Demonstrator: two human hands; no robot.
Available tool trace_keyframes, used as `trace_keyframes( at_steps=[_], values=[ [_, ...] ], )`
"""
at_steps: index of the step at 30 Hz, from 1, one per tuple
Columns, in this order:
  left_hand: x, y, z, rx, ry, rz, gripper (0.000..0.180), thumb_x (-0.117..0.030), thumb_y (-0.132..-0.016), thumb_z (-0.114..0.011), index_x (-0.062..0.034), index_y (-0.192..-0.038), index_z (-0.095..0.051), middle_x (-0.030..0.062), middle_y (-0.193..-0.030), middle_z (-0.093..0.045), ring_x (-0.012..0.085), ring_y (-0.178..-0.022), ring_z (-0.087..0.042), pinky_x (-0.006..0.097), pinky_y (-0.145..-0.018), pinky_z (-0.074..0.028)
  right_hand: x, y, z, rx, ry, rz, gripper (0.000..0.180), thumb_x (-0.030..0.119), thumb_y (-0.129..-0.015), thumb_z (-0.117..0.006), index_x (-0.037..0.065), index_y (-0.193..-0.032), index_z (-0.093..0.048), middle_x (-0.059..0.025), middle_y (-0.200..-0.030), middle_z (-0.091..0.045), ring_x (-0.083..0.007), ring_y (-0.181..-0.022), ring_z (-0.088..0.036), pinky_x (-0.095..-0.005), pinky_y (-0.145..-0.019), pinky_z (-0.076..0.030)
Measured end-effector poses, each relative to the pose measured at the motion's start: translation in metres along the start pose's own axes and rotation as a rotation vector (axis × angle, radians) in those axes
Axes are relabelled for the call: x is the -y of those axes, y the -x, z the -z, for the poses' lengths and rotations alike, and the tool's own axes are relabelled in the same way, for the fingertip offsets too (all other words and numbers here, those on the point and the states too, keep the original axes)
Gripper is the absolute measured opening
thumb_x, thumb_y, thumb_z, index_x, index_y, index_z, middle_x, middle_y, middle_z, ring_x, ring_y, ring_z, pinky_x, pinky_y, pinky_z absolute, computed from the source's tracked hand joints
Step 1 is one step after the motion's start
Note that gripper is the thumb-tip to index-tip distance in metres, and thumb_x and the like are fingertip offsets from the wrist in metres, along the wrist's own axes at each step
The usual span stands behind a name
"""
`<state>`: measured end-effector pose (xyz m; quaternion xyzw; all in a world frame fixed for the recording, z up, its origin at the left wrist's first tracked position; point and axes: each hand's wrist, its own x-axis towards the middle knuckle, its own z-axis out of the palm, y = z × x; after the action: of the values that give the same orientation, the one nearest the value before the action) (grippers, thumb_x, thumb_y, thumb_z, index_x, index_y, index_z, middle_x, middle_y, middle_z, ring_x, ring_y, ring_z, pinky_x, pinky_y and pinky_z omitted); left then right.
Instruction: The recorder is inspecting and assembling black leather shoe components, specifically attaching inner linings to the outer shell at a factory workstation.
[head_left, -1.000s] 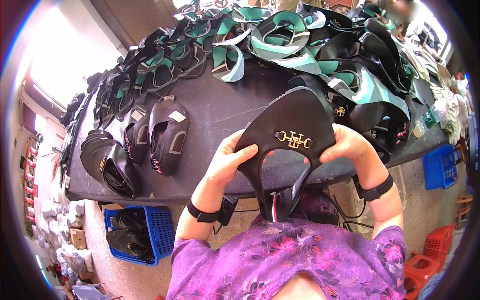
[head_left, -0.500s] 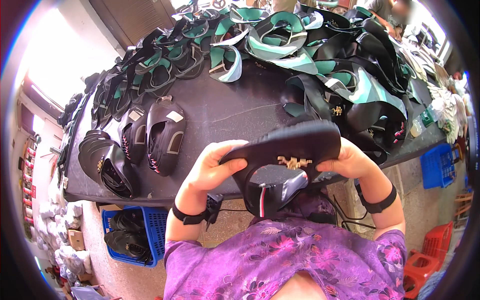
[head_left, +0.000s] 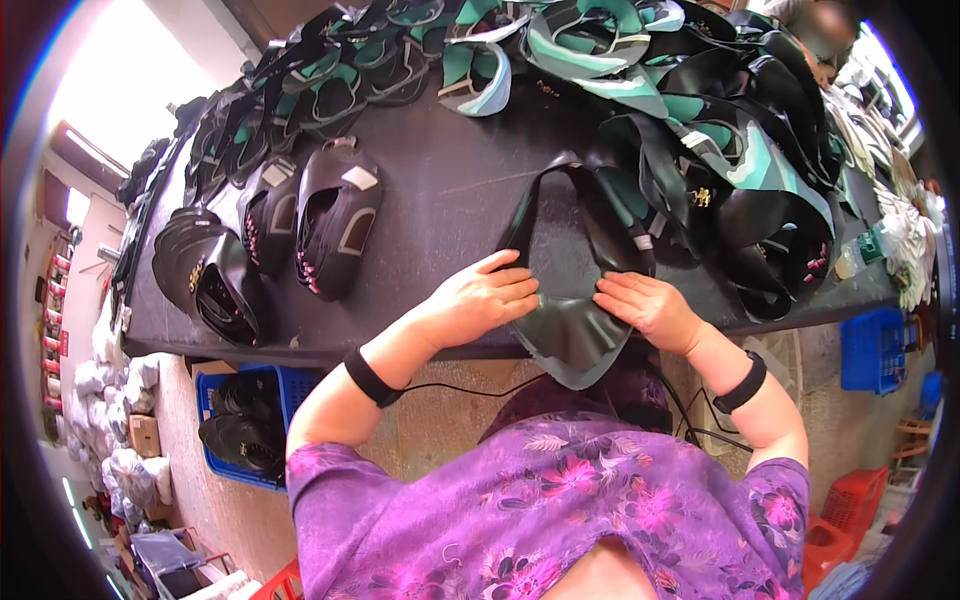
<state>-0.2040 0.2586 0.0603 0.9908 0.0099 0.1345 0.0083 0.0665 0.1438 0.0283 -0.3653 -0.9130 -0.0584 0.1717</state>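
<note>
A person in a purple floral shirt [head_left: 600,490] is at a dark table [head_left: 430,220], both hands on a single black shoe upper [head_left: 572,345]. The upper lies at the table's near edge, in front of the person, its broad toe end toward the body and hanging past the edge, its narrow loop reaching away over the tabletop. The left hand [head_left: 485,298] rests on its left side, fingers straight and slightly spread; the right hand [head_left: 650,308] lies on its right side, fingers straight and close together. Neither hand is curled; I cannot see the right thumb. Each arm wears a black band [head_left: 372,378]. Right of the upper, just beside it, sit more black pieces with a gold buckle [head_left: 700,197]. Behind stretches a heap of green-lined uppers [head_left: 590,45]. To the left stand dark shoes [head_left: 338,225], some pink-trimmed. A bottle [head_left: 858,253] lies at the far right, and a blue basket [head_left: 295,390] is below on the left.
</note>
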Motion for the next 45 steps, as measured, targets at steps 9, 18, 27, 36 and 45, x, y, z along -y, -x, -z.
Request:
trace_keyframes(
  at_steps=[9,18,27,36,45],
  values=[
    [-0.015,0.005,0.001,0.287,-0.246,0.004,0.042,-0.013,-0.075,-0.050,-0.0062,-0.116,-0.047,0.0057,-0.127,-0.045,0.0177,-0.123,-0.036,0.041,-0.105,-0.021,0.023,-0.013,0.036,0.366,-0.174,-0.152,0.084,0.025,-0.056,-0.074,-0.001,-0.125,-0.035,-0.0201,-0.130,-0.036,-0.0315,-0.121,-0.037,-0.0393,-0.102,-0.030],
    [-0.008,0.022,-0.003,0.324,0.111,0.093,0.081,-0.039,-0.066,-0.060,-0.0033,-0.132,-0.030,0.0098,-0.139,-0.029,0.0197,-0.129,-0.027,0.043,-0.108,-0.012,0.036,-0.041,-0.001,0.296,-0.271,-0.013,0.102,0.040,-0.048,-0.077,0.004,-0.131,-0.030,-0.0124,-0.137,-0.030,-0.0249,-0.126,-0.032,-0.0359,-0.105,-0.026],
    [-0.025,0.015,-0.004,0.351,0.057,0.180,0.087,-0.042,-0.061,-0.067,-0.0072,-0.132,-0.031,0.0138,-0.139,-0.027,0.0227,-0.129,-0.026,0.043,-0.108,-0.013,0.047,-0.025,-0.021,0.138,-0.010,0.052,0.049,0.008,-0.075,-0.045,0.011,-0.125,-0.044,-0.0027,-0.133,-0.040,-0.0145,-0.124,-0.036,-0.0313,-0.104,-0.027],
    [-0.055,0.007,-0.032,0.188,-0.123,0.286,0.085,-0.047,-0.056,-0.068,-0.0245,-0.130,-0.033,0.0264,-0.130,-0.032,0.0372,-0.123,-0.030,0.047,-0.105,-0.017,0.056,-0.013,-0.024,-0.036,-0.247,0.050,0.028,0.015,-0.074,-0.051,0.015,-0.099,-0.064,-0.0011,-0.110,-0.060,-0.0146,-0.105,-0.055,-0.0300,-0.091,-0.043],
    [-0.083,-0.006,-0.046,0.059,-0.264,0.217,0.061,-0.030,-0.068,-0.056,-0.0174,-0.126,-0.040,0.0107,-0.136,-0.032,0.0222,-0.126,-0.031,0.047,-0.104,-0.017,0.067,-0.002,-0.008,-0.085,-0.664,-0.152,0.023,-0.004,-0.065,-0.058,0.010,-0.083,-0.064,-0.0052,-0.091,-0.064,-0.0218,-0.094,-0.060,-0.0350,-0.082,-0.048]
  ],
)
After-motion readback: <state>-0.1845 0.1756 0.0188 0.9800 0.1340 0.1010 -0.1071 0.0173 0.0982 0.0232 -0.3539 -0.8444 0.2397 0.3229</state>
